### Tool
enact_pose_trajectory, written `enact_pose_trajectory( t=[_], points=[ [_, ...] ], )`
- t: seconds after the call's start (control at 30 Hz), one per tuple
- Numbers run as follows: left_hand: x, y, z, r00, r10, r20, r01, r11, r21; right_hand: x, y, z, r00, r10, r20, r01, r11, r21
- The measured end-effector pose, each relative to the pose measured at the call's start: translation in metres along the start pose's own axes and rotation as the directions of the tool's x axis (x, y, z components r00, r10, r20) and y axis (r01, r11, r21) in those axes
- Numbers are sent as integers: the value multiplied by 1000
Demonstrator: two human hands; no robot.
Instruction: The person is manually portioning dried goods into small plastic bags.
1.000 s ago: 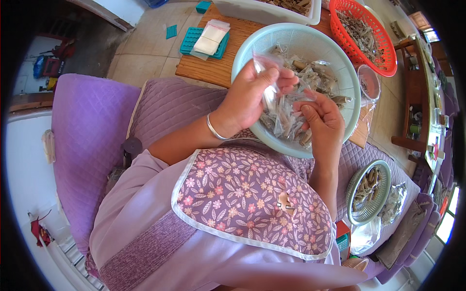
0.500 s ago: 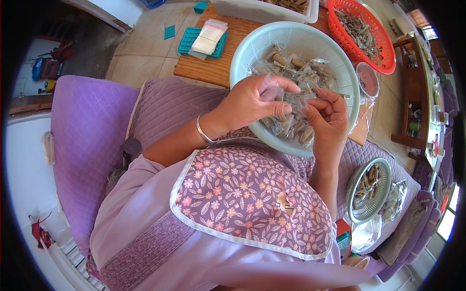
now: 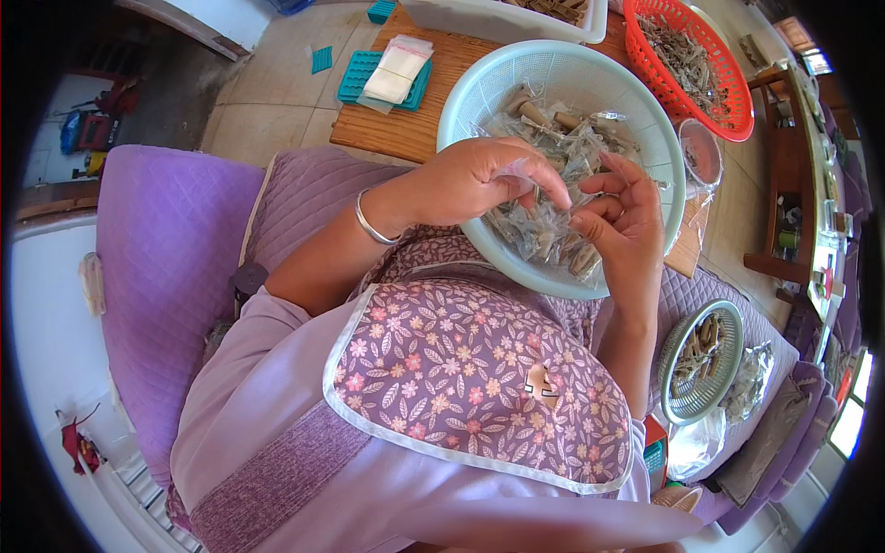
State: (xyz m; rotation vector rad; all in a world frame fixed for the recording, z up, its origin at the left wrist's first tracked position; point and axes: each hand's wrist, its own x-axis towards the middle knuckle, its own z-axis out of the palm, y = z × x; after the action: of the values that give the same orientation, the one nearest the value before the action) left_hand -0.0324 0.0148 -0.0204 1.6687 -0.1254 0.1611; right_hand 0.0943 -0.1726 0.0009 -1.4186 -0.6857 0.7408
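Observation:
A pale green basket point(image 3: 479, 97) rests on my lap, filled with several small clear packets point(image 3: 562, 138) holding brown sticks. My left hand point(image 3: 479, 180) hovers over the basket's near side, fingers curled around a thin clear plastic packet point(image 3: 519, 170). My right hand point(image 3: 622, 217) is just to its right, fingertips pinching at the same packet's edge. A silver bangle point(image 3: 371, 224) circles my left wrist.
A wooden board point(image 3: 415, 120) lies beyond the basket with teal trays and a stack of clear bags point(image 3: 396, 72). A red basket point(image 3: 691, 64) sits at the far right, a white tub point(image 3: 502, 18) behind. A grey-green basket point(image 3: 702, 364) rests on the purple cushion at my right.
Both hands dropped slightly toward the basket's near rim and closed together over one packet; the raised clear packet seen a second ago is now lower between the fingers.

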Motion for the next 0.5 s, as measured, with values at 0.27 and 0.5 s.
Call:
enact_pose_trajectory(
  t=[0.27, 0.5],
  points=[
    [5, 0, 7, 994, 85, -62, -63, 955, 291, 2, 7, 2, 999, 6, -37, -1, 994, 113],
    [-2, 4, 19, 966, 124, -225, 1, 874, 487, -13, 5, 13, 886, -432, 167, 427, 623, -656]
  ],
)
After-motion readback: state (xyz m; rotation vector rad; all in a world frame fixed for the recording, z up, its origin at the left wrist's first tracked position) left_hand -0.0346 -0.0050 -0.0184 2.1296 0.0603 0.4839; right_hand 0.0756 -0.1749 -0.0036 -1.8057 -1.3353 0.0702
